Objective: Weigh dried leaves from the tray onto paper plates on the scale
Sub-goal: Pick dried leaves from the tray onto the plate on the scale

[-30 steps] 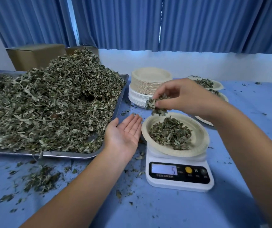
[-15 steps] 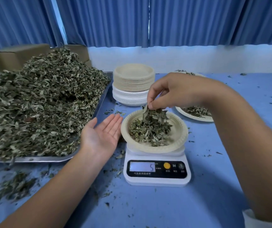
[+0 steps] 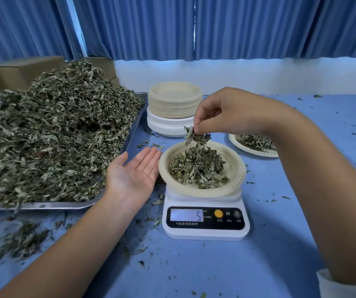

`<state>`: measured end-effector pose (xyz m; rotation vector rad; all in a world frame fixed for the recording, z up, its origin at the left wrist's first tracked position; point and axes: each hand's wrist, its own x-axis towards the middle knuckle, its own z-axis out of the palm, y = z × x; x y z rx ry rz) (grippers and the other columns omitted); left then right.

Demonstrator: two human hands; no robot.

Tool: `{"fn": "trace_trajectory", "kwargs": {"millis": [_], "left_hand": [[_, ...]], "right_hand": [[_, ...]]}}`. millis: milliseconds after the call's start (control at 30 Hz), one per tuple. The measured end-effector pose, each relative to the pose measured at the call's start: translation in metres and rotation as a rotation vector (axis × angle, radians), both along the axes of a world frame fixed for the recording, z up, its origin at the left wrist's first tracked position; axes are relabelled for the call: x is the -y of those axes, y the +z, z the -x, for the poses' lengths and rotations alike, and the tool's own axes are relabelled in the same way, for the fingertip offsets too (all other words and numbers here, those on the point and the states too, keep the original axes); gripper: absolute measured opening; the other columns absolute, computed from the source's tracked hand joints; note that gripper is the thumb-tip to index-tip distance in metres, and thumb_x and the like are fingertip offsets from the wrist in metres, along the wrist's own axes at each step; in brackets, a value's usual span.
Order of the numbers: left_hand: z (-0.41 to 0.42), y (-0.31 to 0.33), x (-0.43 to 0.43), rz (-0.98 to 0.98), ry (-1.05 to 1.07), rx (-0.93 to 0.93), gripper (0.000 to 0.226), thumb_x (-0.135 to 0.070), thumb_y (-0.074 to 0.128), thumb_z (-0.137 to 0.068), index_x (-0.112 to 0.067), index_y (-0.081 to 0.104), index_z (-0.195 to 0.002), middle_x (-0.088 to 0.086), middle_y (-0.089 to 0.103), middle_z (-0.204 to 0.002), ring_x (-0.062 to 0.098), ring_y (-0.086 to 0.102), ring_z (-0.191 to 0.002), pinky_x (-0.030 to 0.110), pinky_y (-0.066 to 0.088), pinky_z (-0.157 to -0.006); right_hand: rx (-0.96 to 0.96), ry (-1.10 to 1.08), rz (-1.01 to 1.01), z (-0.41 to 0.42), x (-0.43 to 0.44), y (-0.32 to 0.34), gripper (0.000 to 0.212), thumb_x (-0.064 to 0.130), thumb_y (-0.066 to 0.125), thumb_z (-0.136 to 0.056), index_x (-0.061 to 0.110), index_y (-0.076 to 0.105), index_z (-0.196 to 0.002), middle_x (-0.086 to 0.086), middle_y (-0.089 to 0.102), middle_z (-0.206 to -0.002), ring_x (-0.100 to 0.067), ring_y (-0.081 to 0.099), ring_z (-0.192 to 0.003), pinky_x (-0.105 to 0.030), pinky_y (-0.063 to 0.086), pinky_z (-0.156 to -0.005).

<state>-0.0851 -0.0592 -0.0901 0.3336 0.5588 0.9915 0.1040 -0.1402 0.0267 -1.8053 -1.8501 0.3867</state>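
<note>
Pinching a leaf tuft [image 3: 196, 136] just above the plate [image 3: 236, 168] on the scale [image 3: 205, 234], the right hand [image 3: 233, 112] should shed bits slowly, watching the display [image 3: 186, 215]; the left hand [image 3: 133, 175] lies palm-up, fingers [image 3: 150, 157] straight, beside it.

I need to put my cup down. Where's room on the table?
Best: the bare table in front of the scale, toward the near edge. Also far right, past the filled plate. Crowded: the tray on the left, the plate stack behind the scale, spilled leaves before the tray.
</note>
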Motion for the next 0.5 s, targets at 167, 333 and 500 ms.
{"fn": "trace_trajectory", "kwargs": {"millis": [167,333,500], "left_hand": [[0.001,0.0006,0.0003,0.004,-0.007,0.004,0.05,-0.035,0.035,-0.1,0.007,0.058,-0.112,0.023,0.067,-0.111,0.032,0.064,-0.104,0.039,0.054,-0.083],[0.0004,0.0007,0.0012,0.003,-0.01,-0.003,0.049,-0.035,0.035,-0.1,0.007,0.058,-0.113,0.022,0.067,-0.111,0.032,0.065,-0.103,0.039,0.054,-0.081],[0.0004,0.0002,0.0016,-0.003,-0.013,-0.008,0.05,-0.036,0.035,-0.1,0.007,0.058,-0.111,0.022,0.067,-0.111,0.031,0.065,-0.104,0.039,0.054,-0.083]], "right_hand": [[0.0,-0.024,-0.032,-0.002,0.0007,0.0012,0.006,0.024,0.071,-0.079,0.02,0.074,-0.078,0.003,0.07,-0.074,0.0,0.049,-0.054,-0.01,0.037,-0.047],[0.028,-0.027,-0.028,-0.0052,0.0005,0.0011,0.007,0.026,0.07,-0.079,0.02,0.074,-0.078,0.003,0.07,-0.074,0.0,0.048,-0.053,-0.008,0.034,-0.043],[0.082,-0.006,0.019,-0.007,-0.0006,-0.0017,0.006,0.026,0.072,-0.079,0.023,0.074,-0.075,0.018,0.059,-0.054,0.005,0.046,-0.045,-0.005,0.032,-0.041]]}}
